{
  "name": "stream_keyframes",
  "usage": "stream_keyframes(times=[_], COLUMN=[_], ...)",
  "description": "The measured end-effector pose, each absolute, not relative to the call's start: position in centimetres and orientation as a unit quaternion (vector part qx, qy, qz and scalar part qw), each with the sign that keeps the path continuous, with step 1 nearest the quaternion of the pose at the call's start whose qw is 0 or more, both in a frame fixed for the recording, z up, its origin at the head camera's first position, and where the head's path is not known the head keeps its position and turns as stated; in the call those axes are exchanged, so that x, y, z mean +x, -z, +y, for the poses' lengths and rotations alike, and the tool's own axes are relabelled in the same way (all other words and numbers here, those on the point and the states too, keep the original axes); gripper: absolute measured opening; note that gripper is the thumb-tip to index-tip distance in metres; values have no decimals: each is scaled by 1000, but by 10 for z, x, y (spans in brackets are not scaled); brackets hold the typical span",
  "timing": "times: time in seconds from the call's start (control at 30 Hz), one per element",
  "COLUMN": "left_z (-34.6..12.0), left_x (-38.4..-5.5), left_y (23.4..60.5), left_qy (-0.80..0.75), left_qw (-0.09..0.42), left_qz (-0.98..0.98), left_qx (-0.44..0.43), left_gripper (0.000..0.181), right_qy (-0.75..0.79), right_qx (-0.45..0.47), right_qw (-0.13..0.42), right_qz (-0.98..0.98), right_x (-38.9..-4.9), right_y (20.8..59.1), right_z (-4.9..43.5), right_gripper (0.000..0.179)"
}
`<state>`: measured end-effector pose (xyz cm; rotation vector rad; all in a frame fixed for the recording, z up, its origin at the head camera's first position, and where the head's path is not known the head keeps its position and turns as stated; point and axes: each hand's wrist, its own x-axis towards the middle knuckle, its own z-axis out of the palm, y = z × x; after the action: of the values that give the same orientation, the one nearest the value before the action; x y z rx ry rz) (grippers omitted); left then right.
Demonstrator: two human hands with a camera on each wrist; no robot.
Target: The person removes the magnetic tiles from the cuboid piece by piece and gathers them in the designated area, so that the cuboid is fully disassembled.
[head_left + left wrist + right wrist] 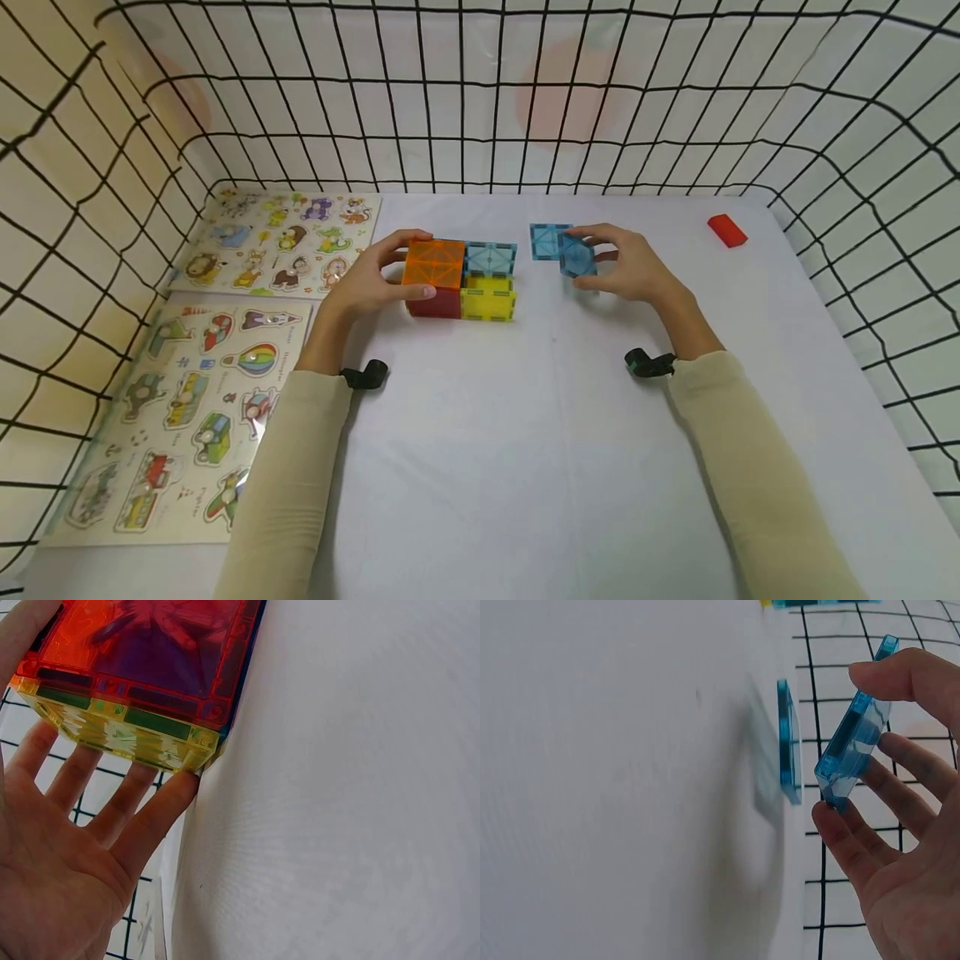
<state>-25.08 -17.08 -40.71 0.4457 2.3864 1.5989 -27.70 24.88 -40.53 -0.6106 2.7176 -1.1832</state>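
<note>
My left hand [365, 279] grips a box of see-through magnetic tiles, its thumb at the red front and its fingers at the far side. The box has an orange top tile [435, 262], a red face [161, 645] and a yellow side [120, 731]. Joined on its right are yellow tiles [487, 304] with a light-blue tile [491, 259] behind. To the right, my right hand [636, 265] pinches a blue magnetic tile [855, 735] between thumb and fingertips, tilted above the table. Another blue tile [544, 242] is just left of it, partly overlapped in the head view.
Two picture puzzle boards, one with animals [281, 242] and one with vehicles [180, 417], lie at the left. A red block [727, 231] sits at the back right. Black wire mesh [487, 108] fences the white table [540, 467] at the back and sides.
</note>
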Motion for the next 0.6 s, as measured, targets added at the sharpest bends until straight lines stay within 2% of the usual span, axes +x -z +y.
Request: stream_keyframes(times=[0.2, 0.6], left_z=[-175, -175], left_x=[-256, -255], left_y=[419, 419], left_qy=[-546, -542], left_qw=[109, 104], left_qz=[815, 818], left_qx=[158, 162], left_gripper=[74, 70], right_qy=[371, 327], right_qx=[-177, -125], right_qw=[69, 101], right_qz=[909, 931], right_x=[-288, -302], right_y=[405, 407], right_z=[267, 289], right_gripper=[71, 70])
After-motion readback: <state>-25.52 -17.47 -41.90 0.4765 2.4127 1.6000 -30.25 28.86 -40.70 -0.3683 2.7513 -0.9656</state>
